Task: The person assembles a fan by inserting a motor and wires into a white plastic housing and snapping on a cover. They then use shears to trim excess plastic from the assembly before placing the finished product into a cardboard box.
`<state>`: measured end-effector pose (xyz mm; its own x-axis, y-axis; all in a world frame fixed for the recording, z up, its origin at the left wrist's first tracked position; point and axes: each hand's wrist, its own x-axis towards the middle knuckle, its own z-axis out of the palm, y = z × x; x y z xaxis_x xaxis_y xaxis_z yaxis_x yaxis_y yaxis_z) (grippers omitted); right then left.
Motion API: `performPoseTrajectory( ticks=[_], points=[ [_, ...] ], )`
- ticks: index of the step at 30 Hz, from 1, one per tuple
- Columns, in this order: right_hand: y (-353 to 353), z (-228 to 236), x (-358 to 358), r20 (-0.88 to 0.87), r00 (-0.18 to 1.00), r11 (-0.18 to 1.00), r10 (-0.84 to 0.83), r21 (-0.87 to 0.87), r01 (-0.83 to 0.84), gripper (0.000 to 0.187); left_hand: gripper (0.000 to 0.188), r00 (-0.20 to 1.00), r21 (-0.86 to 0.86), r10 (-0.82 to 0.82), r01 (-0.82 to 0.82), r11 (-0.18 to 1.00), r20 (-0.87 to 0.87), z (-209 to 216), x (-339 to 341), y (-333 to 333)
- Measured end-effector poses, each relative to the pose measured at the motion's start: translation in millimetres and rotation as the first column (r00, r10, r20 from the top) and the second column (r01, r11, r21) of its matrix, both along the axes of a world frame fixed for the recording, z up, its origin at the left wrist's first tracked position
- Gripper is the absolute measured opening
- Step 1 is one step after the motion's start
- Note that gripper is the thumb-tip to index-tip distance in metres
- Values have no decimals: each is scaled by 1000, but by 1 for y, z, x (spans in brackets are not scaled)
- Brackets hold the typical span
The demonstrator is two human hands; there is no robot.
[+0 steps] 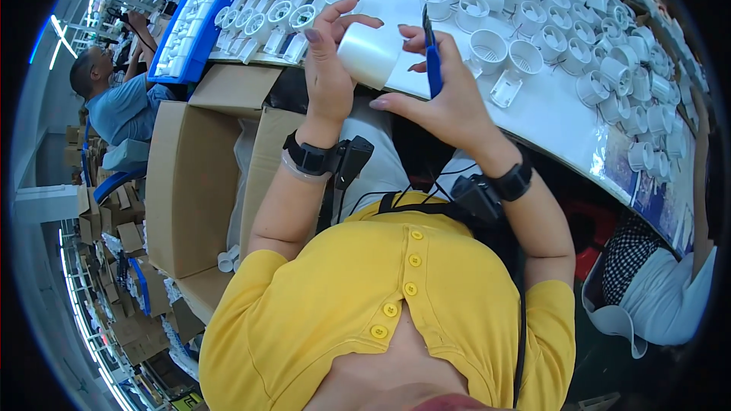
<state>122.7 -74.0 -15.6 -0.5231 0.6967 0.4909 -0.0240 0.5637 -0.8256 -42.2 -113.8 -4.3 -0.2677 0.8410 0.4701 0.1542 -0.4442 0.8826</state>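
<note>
A smooth white plastic cylinder (370, 55) lies sideways above the table's near edge. Around its left end curl the fingers and thumb of my left hand (329, 68), so it is held closed on it. My right hand (455, 95) grips blue-handled pliers (434, 68), their dark jaws pointing away from me. The right thumb and fingertips are close to the cylinder's right end; whether they touch it, I cannot tell. Just right of that hand, white round cups (487, 47) with flat bases stand on the white tabletop (556, 125).
Rows of white fan-like parts (259, 27) with green pieces inside fill the far left. A blue tray (199, 46) of white parts sits beyond. An open cardboard box (205, 183) stands at my left. A person in blue (122, 103) sits farther left; another person's clothing (655, 289) shows at right.
</note>
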Motion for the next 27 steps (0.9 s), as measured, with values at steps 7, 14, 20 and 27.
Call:
performPoseTrajectory(
  ticks=[7,14,20,27],
  points=[
    [8,-11,-11,-148,987,979,-60,-203,29,58,76,996,-79,-41,48,996,85,-10,-13,3],
    [14,-15,-7,-276,953,989,-124,-110,97,58,55,877,-152,-27,-53,987,-481,-18,-19,-15],
    [-1,-1,-8,-285,950,991,-131,0,137,55,40,818,-82,138,-220,972,-558,-22,-8,-10],
    [8,-1,15,-347,935,993,-71,-109,35,43,24,998,-299,54,-60,952,-27,-24,4,-2]
  ],
)
